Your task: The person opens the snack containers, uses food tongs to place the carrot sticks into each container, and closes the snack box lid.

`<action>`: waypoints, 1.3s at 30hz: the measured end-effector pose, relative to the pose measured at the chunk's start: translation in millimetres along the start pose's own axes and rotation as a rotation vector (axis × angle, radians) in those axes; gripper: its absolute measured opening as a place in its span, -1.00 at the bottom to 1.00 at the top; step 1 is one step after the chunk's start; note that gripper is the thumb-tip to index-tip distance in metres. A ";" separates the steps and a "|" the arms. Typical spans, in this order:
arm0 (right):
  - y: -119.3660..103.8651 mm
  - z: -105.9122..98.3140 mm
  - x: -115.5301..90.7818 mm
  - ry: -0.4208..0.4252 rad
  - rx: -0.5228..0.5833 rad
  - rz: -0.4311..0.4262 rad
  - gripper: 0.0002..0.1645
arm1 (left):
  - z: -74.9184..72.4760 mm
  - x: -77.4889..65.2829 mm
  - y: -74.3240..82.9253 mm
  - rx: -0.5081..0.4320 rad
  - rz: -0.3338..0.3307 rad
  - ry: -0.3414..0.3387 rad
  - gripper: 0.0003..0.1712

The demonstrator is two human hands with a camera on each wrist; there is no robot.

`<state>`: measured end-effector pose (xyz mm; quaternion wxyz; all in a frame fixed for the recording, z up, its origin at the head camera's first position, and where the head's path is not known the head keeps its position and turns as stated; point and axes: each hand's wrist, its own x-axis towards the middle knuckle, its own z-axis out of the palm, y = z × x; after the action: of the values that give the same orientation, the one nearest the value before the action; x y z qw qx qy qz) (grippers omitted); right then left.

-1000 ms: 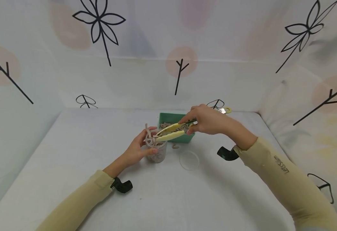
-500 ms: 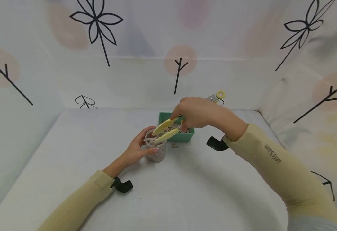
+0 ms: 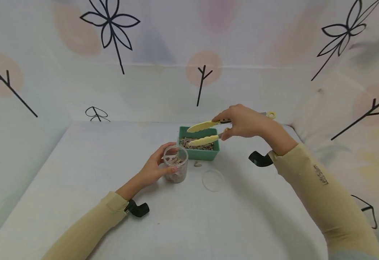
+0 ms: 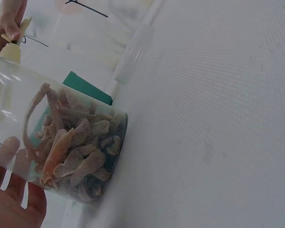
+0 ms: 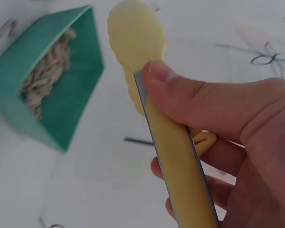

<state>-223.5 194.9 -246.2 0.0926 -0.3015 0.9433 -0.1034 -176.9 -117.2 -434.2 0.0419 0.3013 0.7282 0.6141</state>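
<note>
My left hand [image 3: 153, 167] grips a clear plastic jar [image 3: 180, 169] that stands upright on the table. Through its wall in the left wrist view, dried brownish strips [image 4: 80, 152] fill the lower part. Yellow-tipped tongs [image 5: 173, 156] are held in my right hand [image 3: 246, 121], their arms spread with nothing between the tips. In the head view the tongs' tips overlap the green bin [image 3: 203, 155], which holds a layer of the same kind of strips [image 5: 47, 76].
A round clear lid [image 3: 213, 180] lies flat on the table to the right of the jar. One loose strip [image 3: 197, 164] rests in front of the green bin. Patterned cloth walls [image 3: 143, 90] enclose the back and sides of the white table [image 3: 111, 151].
The tongs opened over the jar, released the strips they held, then moved right and back to the green bin. My left hand and the jar stayed put.
</note>
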 end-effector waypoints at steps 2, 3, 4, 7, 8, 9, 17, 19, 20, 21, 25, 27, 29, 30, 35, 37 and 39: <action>10.0 7.4 3.3 0.002 -0.023 0.045 -0.29 | 0.1 -0.2 -0.7 -0.001 0.001 0.000 -0.10; 13.9 11.9 5.2 0.000 -0.038 0.070 -0.28 | 0.2 -0.3 -1.1 -0.002 0.001 -0.001 -0.09; 17.5 16.9 7.6 -0.006 -0.054 0.092 -0.27 | 0.3 -0.5 -1.6 -0.004 0.001 -0.001 -0.09; 26.5 33.1 15.6 -0.029 -0.093 0.134 -0.23 | 1.0 -0.8 -2.6 -0.009 0.004 -0.002 -0.08; 28.7 38.4 18.3 -0.038 -0.096 0.142 -0.21 | 1.2 -1.0 -2.6 -0.011 0.005 -0.003 -0.08; 30.0 42.5 20.6 -0.047 -0.100 0.147 -0.18 | 1.3 -1.3 -2.9 -0.011 0.006 -0.002 -0.08; 28.6 61.0 41.4 -0.137 -0.106 0.154 -0.11 | 1.7 -2.4 -4.3 -0.007 0.005 -0.002 -0.08; 27.6 62.3 46.0 -0.157 -0.096 0.155 -0.13 | 1.3 -2.6 -4.0 -0.011 0.004 -0.001 -0.08; 27.4 62.9 48.3 -0.162 -0.086 0.152 -0.15 | 1.1 -2.6 -3.9 -0.012 0.004 0.000 -0.08; 27.6 63.6 50.4 -0.167 -0.076 0.150 -0.16 | 0.9 -2.7 -3.7 -0.013 0.005 0.000 -0.09; 29.5 67.4 57.8 -0.165 -0.005 0.145 -0.19 | 0.0 -3.2 -3.0 -0.020 0.005 0.003 -0.09; 31.4 70.0 60.4 -0.155 0.024 0.146 -0.20 | -0.5 -3.5 -2.6 -0.019 0.007 0.003 -0.10; 33.3 72.7 62.0 -0.138 0.033 0.139 -0.23 | -0.9 -3.5 -2.3 -0.022 0.008 0.004 -0.10; 34.2 73.9 62.4 -0.127 0.029 0.129 -0.26 | -1.2 -3.4 -2.2 -0.024 0.008 0.005 -0.09; 37.4 82.3 61.7 -0.059 0.010 0.032 -0.45 | -1.4 -2.7 -2.3 -0.023 0.021 -0.002 -0.10; 38.9 85.1 60.2 -0.029 0.007 0.012 -0.51 | -0.7 -1.8 -2.2 -0.018 0.027 -0.008 -0.09; 39.6 86.3 57.8 -0.005 0.006 0.011 -0.53 | -0.1 -1.0 -1.9 -0.016 0.030 -0.009 -0.09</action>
<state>-271.0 180.5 -345.6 0.0963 -0.2962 0.9444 -0.1051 -176.8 -117.9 -436.2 0.0383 0.3144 0.7187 0.6190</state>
